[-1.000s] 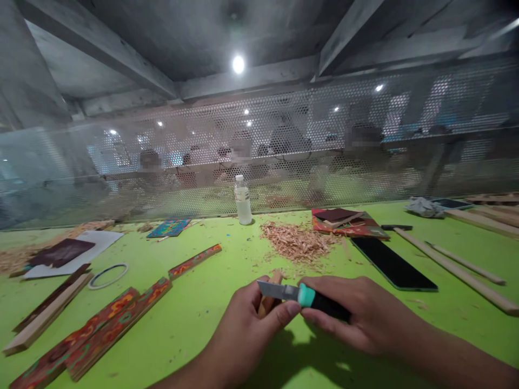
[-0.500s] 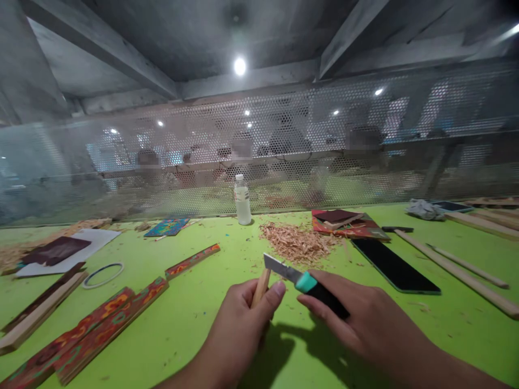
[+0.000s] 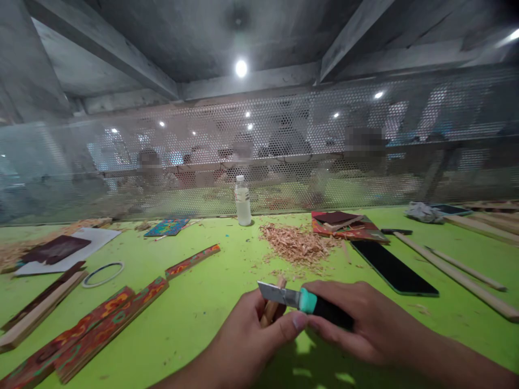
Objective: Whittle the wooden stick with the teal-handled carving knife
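Note:
My left hand [image 3: 257,335] is closed around a short piece of wood [image 3: 268,313] whose upper end pokes out above the fingers. In my right hand [image 3: 360,319] is a utility knife [image 3: 326,310] with a black and teal handle. Its blade [image 3: 278,293] points left and crosses in front of the wood, near the left thumb; whether the edge touches the wood I cannot tell. The tip of the left thumb lies close under the teal collar. A heap of wood shavings [image 3: 300,243] lies on the green table just beyond both hands.
Painted wooden strips [image 3: 109,329] and a white ring [image 3: 103,274] lie to the left. A black phone [image 3: 393,267] and a long wooden stick [image 3: 458,275] lie to the right. Farther back stands a bottle [image 3: 243,202], before a perforated metal screen [image 3: 194,183].
The knife blade has come down and left, from the wood's top end to across its side. The wood has tilted to the right, and both hands are closer together.

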`<action>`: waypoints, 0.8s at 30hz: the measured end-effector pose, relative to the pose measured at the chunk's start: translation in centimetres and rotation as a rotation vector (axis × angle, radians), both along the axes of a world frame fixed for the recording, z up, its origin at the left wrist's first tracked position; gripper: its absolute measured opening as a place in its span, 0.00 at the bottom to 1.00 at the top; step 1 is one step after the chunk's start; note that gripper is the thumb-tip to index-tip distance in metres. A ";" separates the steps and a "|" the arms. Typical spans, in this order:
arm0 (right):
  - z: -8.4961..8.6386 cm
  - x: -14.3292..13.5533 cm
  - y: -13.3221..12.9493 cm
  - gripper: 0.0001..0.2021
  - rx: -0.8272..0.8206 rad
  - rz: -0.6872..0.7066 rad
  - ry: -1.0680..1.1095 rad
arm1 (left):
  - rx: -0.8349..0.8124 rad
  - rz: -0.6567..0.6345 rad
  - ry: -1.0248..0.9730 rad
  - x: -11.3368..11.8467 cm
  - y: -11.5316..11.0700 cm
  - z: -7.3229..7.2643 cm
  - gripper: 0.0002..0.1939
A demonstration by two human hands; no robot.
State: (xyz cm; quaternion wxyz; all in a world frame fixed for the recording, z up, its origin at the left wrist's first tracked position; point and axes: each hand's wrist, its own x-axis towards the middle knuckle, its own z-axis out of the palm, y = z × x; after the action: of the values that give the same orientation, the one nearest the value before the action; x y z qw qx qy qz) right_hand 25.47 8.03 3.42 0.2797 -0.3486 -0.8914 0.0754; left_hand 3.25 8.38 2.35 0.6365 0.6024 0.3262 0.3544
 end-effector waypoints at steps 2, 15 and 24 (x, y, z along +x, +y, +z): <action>0.0 -0.1 -0.1 0.10 0.018 -0.009 0.000 | 0.021 -0.002 0.023 0.0 -0.1 0.3 0.23; -2.9 -1.1 -0.9 0.11 0.097 -0.238 0.068 | -0.011 0.125 0.123 0.1 0.1 -0.1 0.27; -1.0 -0.4 -0.6 0.13 0.096 -0.312 0.085 | -0.234 -0.041 -0.090 0.1 -0.2 -0.9 0.27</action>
State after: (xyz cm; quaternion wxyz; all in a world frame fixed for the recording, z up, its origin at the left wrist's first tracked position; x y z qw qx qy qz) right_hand 25.10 7.45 2.42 0.3417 -0.4655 -0.8164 0.0030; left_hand 3.38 8.15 1.49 0.7236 0.5140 0.3240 0.3276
